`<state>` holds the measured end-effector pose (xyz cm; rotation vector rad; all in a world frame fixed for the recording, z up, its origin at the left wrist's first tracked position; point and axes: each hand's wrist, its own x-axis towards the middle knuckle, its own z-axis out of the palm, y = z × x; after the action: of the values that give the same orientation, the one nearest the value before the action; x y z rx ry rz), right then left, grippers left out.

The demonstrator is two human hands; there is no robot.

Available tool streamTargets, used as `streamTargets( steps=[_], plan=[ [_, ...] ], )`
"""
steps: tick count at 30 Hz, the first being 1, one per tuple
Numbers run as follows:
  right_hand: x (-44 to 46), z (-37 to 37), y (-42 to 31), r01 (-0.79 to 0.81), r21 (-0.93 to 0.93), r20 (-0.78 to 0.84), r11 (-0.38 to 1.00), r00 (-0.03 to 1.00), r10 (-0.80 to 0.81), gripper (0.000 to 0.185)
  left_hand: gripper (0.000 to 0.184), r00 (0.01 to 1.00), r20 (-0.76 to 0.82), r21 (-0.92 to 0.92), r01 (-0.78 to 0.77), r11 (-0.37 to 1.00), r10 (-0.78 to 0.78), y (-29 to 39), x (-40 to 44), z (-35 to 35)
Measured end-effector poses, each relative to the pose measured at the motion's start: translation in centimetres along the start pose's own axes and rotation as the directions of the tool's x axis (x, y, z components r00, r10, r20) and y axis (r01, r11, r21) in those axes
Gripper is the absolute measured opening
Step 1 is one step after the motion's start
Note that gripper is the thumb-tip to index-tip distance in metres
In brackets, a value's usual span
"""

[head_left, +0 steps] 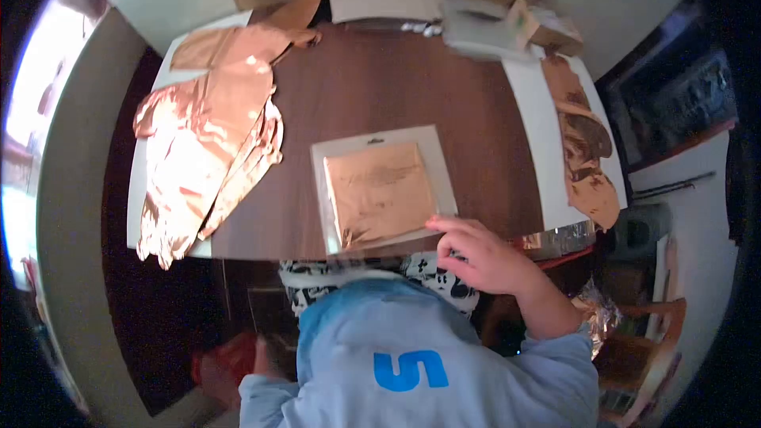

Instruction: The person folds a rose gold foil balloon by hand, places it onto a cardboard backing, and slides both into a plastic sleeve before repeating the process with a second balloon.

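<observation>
A square copper-coloured folded sheet [380, 190] lies inside a clear flat bag [445, 178] with a hang hole at its far edge. This package rests near the table's front edge. My right hand [491, 257] is at its near right corner, index finger stretched out to the bag's edge and thumb apart below; it grips nothing that I can see. Down at the lower left, below the table, my left hand [263, 358] is dim and blurred beside a red thing [226, 364]. Its fingers cannot be made out.
Crumpled shiny copper-coloured foil bags [206, 143] cover the table's left side. More such wrapping [583, 143] lies along the right edge. A small open cardboard box [547, 28] and clear packs stand at the back right. A wooden chair [634, 357] is at the lower right.
</observation>
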<state>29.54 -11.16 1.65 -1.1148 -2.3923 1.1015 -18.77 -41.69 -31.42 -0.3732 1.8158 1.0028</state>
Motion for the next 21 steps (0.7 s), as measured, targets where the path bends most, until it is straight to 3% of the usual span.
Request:
streamTargets(
  steps=[5, 10, 14, 18, 21],
  plan=[
    [0.0, -0.1, -0.1, 0.072, -0.013, -0.052, 0.997, 0.996, -0.072, 0.012, 0.018, 0.986, 0.154, -0.121, 0.090, 0.989, -0.071, -0.4, 0.8, 1.6],
    [-0.6, 0.0, -0.1, 0.084, -0.025, -0.052, 0.996, 0.995, -0.086, 0.012, 0.018, 0.956, 0.283, -0.011, 0.085, 0.996, -0.078, 4.6, 1.2, 3.0],
    [-1.0, -0.3, -0.3, 0.164, -0.185, -0.156, 0.969, 0.969, -0.194, 0.020, 0.019, 0.948, 0.310, 0.033, 0.068, 0.997, -0.075, 6.2, 0.7, 2.3],
    [-2.5, -0.8, 0.2, 0.106, -0.227, -0.198, 0.968, 0.968, -0.152, 0.037, 0.020, 0.956, 0.287, 0.039, 0.041, 0.998, -0.051, 6.9, 0.1, 0.4],
    [-2.9, -0.2, 0.9, 0.082, -0.274, -0.197, 0.958, 0.970, -0.140, 0.038, 0.022, 0.965, 0.262, 0.020, 0.020, 1.000, -0.025, 6.8, -0.2, -0.5]
  ],
)
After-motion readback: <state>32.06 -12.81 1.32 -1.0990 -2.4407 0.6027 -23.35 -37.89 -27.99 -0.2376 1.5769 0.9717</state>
